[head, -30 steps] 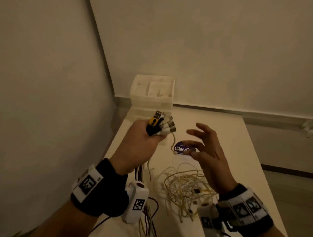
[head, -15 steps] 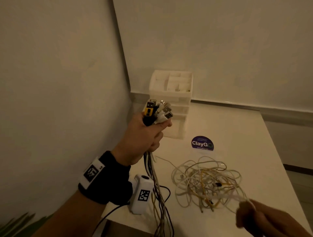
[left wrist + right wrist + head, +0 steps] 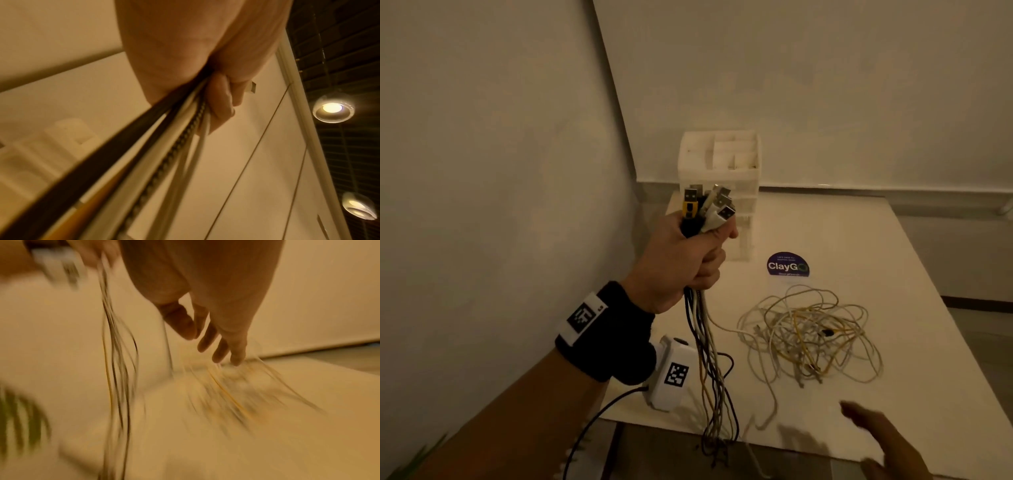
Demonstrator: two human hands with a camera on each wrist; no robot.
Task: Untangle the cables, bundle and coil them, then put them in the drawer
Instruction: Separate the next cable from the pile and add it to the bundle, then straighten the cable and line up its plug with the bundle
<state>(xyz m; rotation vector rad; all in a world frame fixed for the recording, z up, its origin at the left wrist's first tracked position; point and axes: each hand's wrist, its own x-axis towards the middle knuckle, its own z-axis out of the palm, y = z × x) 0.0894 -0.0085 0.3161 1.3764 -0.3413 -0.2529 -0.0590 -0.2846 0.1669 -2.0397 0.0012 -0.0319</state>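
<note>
My left hand [image 3: 690, 253] is raised over the table's left side and grips a bundle of cables [image 3: 709, 346] just below their USB plugs [image 3: 710, 205], which stick up out of the fist. The strands hang down past the table's front edge. In the left wrist view my curled fingers [image 3: 221, 105] wrap black, white and braided cables [image 3: 156, 154]. A tangle of white and yellow cables [image 3: 810, 337] lies on the table to the right. My right hand [image 3: 883, 442] is low at the front right, fingers straight, holding nothing. The right wrist view is blurred.
A white drawer organizer [image 3: 719, 178] stands at the back of the white table [image 3: 859, 240], near the wall corner. A round purple ClayGo sticker [image 3: 787, 265] is stuck in front of it. A dark wire [image 3: 599, 418] runs off my left wrist camera.
My right hand left the plugs, dropped to the front right and now has its fingers spread. The left hand keeps its grip on the bundle. The view has shifted left and down.
</note>
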